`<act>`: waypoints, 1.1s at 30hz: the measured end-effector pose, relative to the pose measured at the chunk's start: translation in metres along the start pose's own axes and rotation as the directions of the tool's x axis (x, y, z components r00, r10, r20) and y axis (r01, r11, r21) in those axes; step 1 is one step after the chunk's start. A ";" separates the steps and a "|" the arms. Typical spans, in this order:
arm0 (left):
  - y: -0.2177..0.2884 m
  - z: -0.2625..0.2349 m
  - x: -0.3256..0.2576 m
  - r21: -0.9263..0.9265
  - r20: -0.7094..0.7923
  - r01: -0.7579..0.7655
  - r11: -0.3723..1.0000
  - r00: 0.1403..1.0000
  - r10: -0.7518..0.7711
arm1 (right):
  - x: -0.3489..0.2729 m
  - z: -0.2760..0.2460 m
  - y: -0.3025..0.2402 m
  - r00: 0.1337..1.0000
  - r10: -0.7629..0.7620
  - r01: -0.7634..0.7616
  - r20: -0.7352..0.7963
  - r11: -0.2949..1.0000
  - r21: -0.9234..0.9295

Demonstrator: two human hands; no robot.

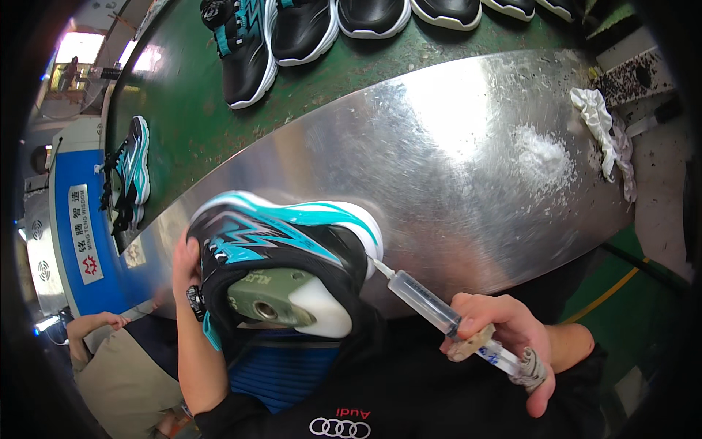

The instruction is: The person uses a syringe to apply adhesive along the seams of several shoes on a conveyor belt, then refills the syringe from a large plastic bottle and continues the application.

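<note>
Left hand (184,267) grip clamped on a black-and-teal sneaker (281,245) at the near edge of the steel counter (453,154). Right hand (512,333) grip closed around a syringe (424,301), its tip touching the sneaker's heel.

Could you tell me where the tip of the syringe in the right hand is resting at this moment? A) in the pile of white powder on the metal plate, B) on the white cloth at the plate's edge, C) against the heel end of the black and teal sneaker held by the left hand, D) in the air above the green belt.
C: the syringe held by the right hand has its tip at the heel of the sneaker, which the left hand grips.
</note>
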State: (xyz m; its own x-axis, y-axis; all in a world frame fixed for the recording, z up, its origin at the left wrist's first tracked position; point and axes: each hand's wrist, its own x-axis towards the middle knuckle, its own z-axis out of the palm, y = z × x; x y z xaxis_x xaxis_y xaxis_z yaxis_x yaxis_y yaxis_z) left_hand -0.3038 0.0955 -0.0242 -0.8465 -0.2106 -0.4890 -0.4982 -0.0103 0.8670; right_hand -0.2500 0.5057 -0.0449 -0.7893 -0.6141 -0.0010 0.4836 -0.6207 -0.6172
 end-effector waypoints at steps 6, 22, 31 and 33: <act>-0.026 0.010 -0.088 -0.428 -0.174 0.146 0.892 0.955 -0.240 | 0.002 0.005 0.019 1.000 -0.014 0.014 0.024 1.000 -0.008; -0.079 0.088 -0.159 -0.609 0.494 0.453 0.651 0.859 -0.135 | -0.026 0.077 -0.027 0.963 0.262 -0.269 -0.061 0.925 -0.270; -0.084 0.128 -0.136 -0.458 0.846 0.814 0.357 0.522 -0.104 | -0.039 0.113 -0.067 0.971 0.236 -0.210 -0.023 0.807 -0.552; -0.084 0.144 -0.131 -0.471 0.881 0.830 0.298 0.460 0.113 | -0.045 0.123 -0.080 0.966 0.251 -0.234 -0.058 0.764 -0.601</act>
State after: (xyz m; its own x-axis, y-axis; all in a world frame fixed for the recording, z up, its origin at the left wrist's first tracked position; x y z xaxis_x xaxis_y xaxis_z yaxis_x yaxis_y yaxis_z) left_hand -0.1780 0.2645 -0.0465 -0.6104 0.7632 -0.2118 -0.7628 -0.6385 -0.1022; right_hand -0.2064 0.5229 0.1009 -0.6634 -0.7208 -0.2009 0.3266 -0.0373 -0.9444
